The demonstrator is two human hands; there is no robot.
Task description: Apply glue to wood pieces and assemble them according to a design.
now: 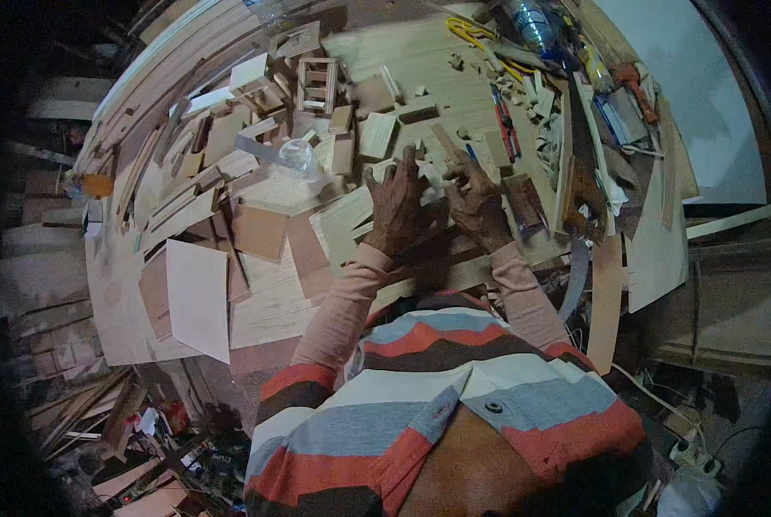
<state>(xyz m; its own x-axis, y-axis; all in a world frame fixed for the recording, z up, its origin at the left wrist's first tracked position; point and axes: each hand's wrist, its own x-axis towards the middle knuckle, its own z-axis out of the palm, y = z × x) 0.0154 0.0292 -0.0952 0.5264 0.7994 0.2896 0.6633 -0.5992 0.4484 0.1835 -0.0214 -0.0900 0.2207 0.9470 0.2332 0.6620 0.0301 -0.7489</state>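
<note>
My left hand (394, 205) is over the near middle of the wooden worktable, its fingers apart and pointing away from me. Small pale wood pieces lie by its fingertips. My right hand (478, 207) is just beside it with its fingers bent together. A narrow wood strip (443, 138) reaches its fingertips, and a small blue tip (471, 152) shows above its knuckles. What exactly the right fingers hold is hidden. Beyond the left hand lies a pale wood block (377, 136). Right of the right hand is a dark brown wood block (525, 202).
A small wooden frame (317, 86) stands at the back, near a white-topped box (250, 76). A clear plastic cup (298, 158) sits on the left. On the right lie red-and-black pliers (504, 122), a handsaw (585, 202), yellow cord (476, 33) and a plastic bottle (532, 28).
</note>
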